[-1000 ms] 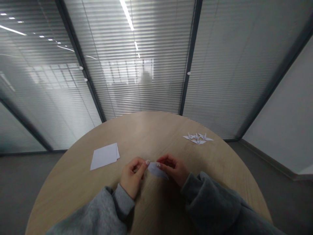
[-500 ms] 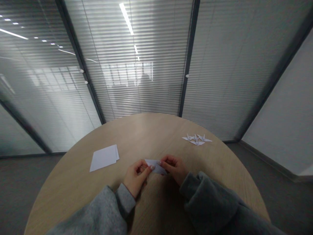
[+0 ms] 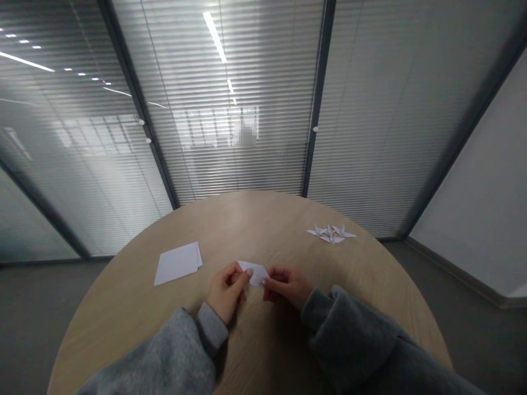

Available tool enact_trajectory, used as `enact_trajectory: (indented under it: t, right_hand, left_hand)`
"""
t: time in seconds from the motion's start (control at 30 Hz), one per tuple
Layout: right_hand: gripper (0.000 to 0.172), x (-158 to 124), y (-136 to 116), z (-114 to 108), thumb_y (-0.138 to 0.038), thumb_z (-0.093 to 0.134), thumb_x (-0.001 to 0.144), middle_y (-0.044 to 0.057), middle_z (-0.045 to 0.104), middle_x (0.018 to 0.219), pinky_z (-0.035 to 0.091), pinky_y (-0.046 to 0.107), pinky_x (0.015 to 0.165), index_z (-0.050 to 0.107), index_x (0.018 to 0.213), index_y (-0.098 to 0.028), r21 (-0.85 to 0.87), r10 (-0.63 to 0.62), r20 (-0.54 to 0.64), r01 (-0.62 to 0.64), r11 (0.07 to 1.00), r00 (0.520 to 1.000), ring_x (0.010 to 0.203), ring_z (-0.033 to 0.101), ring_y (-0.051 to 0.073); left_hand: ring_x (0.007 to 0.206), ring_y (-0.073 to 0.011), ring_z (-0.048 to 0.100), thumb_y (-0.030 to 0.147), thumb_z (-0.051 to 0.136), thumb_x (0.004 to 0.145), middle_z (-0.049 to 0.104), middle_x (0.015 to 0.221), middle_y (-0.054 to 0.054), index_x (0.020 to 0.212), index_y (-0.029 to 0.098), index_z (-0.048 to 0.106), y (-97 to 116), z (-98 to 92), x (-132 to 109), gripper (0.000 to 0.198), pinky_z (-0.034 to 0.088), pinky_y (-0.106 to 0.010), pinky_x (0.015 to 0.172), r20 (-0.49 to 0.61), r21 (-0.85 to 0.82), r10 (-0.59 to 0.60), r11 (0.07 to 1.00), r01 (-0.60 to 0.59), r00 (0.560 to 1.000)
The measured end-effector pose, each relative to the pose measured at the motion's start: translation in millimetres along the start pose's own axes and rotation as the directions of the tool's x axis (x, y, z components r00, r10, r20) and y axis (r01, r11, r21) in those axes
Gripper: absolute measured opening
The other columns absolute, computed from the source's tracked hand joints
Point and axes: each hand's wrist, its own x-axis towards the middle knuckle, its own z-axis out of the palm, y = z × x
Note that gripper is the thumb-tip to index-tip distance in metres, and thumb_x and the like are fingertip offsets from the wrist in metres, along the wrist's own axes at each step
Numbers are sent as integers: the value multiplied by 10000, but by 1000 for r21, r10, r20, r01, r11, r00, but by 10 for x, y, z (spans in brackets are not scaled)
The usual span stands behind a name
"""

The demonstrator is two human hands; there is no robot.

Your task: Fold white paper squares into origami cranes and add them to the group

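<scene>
A small folded white paper [image 3: 255, 272] is held between my two hands above the near middle of the table. My left hand [image 3: 228, 288] pinches its left side, with the thumb on top. The right end of the paper is between the thumb and fingers of my right hand [image 3: 288, 285]. The fingertips under the paper are partly hidden.
On the round wooden table [image 3: 247, 219], white paper sheets [image 3: 177, 264] lie at the left. Several folded white paper cranes [image 3: 331, 234] sit together at the back right. Glass panels with blinds [image 3: 247, 170] stand beyond the table.
The folded paper has shifted slightly left and up and now tilts down to the right. My right hand has moved from its upper edge to its lower right end.
</scene>
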Motion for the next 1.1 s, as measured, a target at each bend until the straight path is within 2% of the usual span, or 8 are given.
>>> enact_trajectory:
  t: [0.23,0.37,0.5,0.67,0.8,0.97,1.1]
  right_hand:
    - [498,-30,-30,8,-590,757,487,-23,623,487,451,247,505,565,623,-150,14,33,29,-34,999,999,442,574,108]
    - [498,-31,-38,11,-588,760,480,-28,621,478,452,243,498,561,611,-152,20,31,68,-32,999,997,432,574,106]
    - [506,-24,-35,-3,-605,744,501,-32,615,478,450,235,487,550,630,-156,14,14,86,-15,1000,996,434,572,104]
    - [492,-23,-37,-15,-623,693,582,-40,598,481,434,235,469,505,661,-175,-6,-68,70,68,998,995,422,548,102]
    - [502,-24,-40,-11,-655,652,605,-38,589,490,425,233,458,491,661,-183,-51,-77,52,80,995,996,425,547,107]
    - [518,-28,-45,3,-682,625,609,-48,553,447,390,217,421,529,657,-176,-83,-104,15,105,991,994,390,510,95]
    - [488,-39,-64,7,-656,636,622,-47,554,446,390,223,413,527,641,-181,-77,-112,33,115,990,993,387,509,100]
  left_hand:
    - [321,-64,362,568,661,626,405,426,89,671,151,565,-9,19,-6,431,311,-178,303,52,35,-54,998,53,997]
    - [342,-58,355,551,663,629,390,427,81,583,154,539,2,1,0,419,288,-177,327,50,66,-48,997,44,998]
    - [327,-66,344,590,641,629,380,391,86,574,166,529,14,-7,14,441,283,-191,337,86,45,-64,997,61,994]
    - [332,-76,349,670,523,687,389,346,66,513,173,522,17,-20,33,526,280,-209,385,80,55,-58,997,53,995]
    - [336,-79,343,676,504,703,395,318,47,416,181,478,32,-30,23,572,266,-224,418,72,93,-57,994,50,996]
    - [338,-101,359,706,430,722,396,307,36,400,201,458,15,-19,9,600,296,-244,436,58,115,-68,991,61,996]
    - [352,-117,399,717,411,723,409,311,27,416,203,473,-6,-11,8,602,326,-247,442,57,78,-71,995,67,996]
